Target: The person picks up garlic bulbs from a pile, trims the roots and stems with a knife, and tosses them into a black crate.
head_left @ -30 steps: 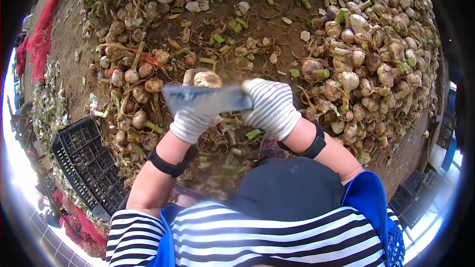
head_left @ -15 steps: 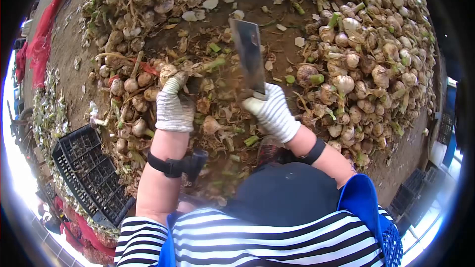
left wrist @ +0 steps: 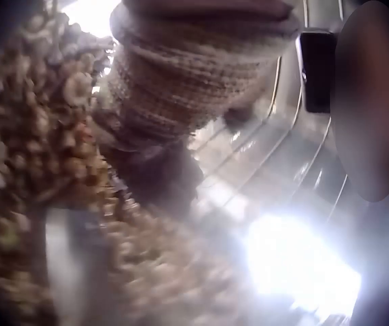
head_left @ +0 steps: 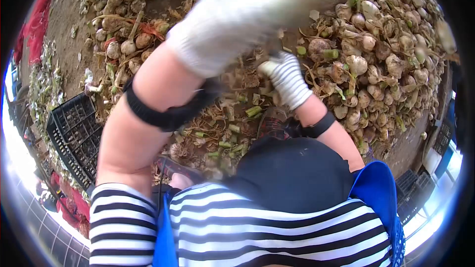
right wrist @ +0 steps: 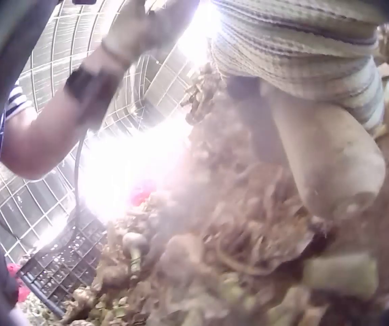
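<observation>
Seemingly between cuts in trimming garlic point(head_left: 357, 64): the right hand point(head_left: 288, 81) at centre has its grip clamped on a knife handle point(head_left: 267, 67), the left hand point(head_left: 237, 15) is a blur at top and I cannot tell its grip, and the next move likely calls for a fresh bulb.

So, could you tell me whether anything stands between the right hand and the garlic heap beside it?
Nothing visible does. The right hand, gripping the cleaver, is right next to the garlic heap; only cut stalks litter the ground around it.
</observation>
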The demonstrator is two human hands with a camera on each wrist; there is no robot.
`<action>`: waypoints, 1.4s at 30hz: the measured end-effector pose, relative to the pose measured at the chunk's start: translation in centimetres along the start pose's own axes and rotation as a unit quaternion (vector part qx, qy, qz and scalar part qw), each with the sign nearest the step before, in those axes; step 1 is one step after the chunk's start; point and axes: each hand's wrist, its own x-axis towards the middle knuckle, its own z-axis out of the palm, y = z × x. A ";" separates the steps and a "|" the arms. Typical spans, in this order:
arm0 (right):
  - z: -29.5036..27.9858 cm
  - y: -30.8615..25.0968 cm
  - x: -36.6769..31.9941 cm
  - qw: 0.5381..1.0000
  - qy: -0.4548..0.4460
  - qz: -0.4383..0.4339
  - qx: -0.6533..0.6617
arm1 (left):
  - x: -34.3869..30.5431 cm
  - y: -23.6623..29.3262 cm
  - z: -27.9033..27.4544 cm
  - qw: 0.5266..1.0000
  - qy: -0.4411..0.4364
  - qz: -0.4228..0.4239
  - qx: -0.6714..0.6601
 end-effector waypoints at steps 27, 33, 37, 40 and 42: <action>2.0 -9.0 -1.2 0.784 -0.025 -0.513 -0.347 | -8.9 7.3 -8.4 0.944 0.200 -0.230 0.130; 6.8 -13.9 -4.2 0.748 -0.063 -0.592 -0.293 | -9.5 10.3 -11.5 0.937 0.189 -0.185 0.230; 11.0 -15.9 -5.5 0.718 -0.083 -0.610 -0.325 | -11.7 10.6 -11.2 0.929 0.314 -0.194 0.017; 12.7 -15.2 -2.9 0.777 -0.028 -0.493 -0.390 | -13.2 11.7 -10.1 0.946 0.273 -0.036 0.169; 11.3 -13.4 0.5 0.780 -0.042 -0.353 -0.515 | -13.6 12.8 -9.6 0.930 0.240 0.079 0.267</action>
